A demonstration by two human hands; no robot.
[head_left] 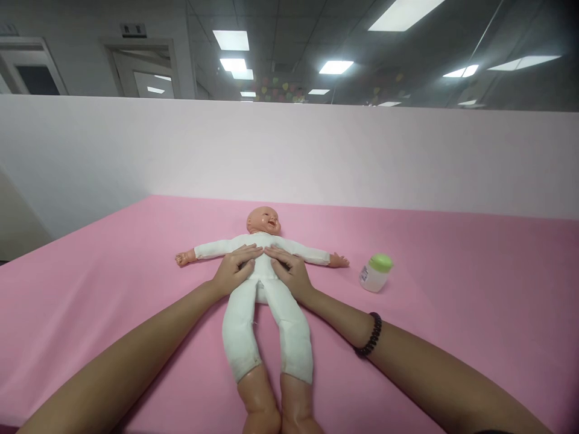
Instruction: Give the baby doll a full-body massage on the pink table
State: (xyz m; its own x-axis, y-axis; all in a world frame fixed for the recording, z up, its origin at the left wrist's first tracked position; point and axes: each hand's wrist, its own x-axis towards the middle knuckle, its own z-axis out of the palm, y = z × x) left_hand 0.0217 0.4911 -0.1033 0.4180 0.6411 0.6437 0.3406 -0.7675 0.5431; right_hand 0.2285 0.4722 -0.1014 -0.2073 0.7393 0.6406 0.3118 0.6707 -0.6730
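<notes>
Forearms (136,355), supine doll (263,270), directly beneath touching fingers (244,254)

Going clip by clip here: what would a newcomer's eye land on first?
First, the white-bodied doll lying on its back, arms spread, mid-picture on the pink surface; the left hand and right hand rest on its torso. Then the green-lidded container, just right of the doll's outstretched arm in the picture.

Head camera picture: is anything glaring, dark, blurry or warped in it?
In the head view, ceiling lights glare white; the top right corner is dark; doll, left hand and right hand look fairly clear; forearms seem stretched, likely wide-angle distortion.
</notes>
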